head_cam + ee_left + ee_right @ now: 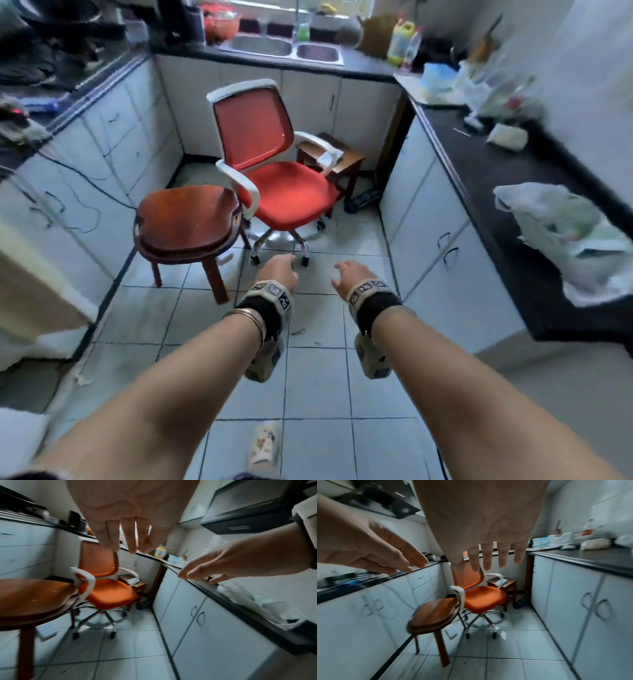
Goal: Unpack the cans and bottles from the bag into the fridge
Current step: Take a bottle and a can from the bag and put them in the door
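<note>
Since the plastic bag [565,236] just slumps on the right counter [486,178], cans could roll out if it's yanked. Both the left hand [278,269] and right hand [349,272] hover empty over the floor, fingers loosely spread. No fridge in view.

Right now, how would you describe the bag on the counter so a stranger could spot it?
Find the black counter along the right wall. The bag lies at its near end, a crumpled white plastic sack with greenish contents showing through. It is far bigger than the small packets farther along.
</note>
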{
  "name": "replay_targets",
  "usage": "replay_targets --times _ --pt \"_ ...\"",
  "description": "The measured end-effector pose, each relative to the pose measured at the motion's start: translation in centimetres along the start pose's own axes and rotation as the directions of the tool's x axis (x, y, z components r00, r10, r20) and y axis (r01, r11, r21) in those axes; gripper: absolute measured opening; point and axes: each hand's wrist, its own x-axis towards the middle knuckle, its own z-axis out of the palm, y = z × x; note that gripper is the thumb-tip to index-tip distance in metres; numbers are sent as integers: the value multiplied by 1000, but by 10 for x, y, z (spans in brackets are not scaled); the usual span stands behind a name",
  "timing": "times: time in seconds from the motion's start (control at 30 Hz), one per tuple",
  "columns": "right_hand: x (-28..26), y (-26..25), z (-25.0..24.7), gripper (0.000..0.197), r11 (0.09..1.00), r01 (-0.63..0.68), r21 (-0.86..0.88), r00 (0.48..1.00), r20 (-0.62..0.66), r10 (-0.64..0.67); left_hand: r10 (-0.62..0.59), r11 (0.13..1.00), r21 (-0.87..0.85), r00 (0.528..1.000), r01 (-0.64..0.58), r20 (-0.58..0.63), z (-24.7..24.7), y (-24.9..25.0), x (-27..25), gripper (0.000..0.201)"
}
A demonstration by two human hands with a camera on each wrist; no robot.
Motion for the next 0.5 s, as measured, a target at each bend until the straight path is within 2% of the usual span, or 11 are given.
replay_targets --times 0.1,0.23,0.33,0.5 --pt "13 48 -25 44 987 -152 60 987 -36 154 152 988 -7 986 -152 64 13 53 43 41" --pt "26 105 -53 46 933 -327 152 937 -74 341 297 954 -7 947 -298 122 33 123 87 45" --pt "25 150 -70 45 874 -439 207 882 -84 463 418 906 -14 893 -422 168 49 178 110 44" --pt "19 232 -95 42 782 -562 271 789 -111 605 529 841 -29 810 -540 254 83 269 140 46"
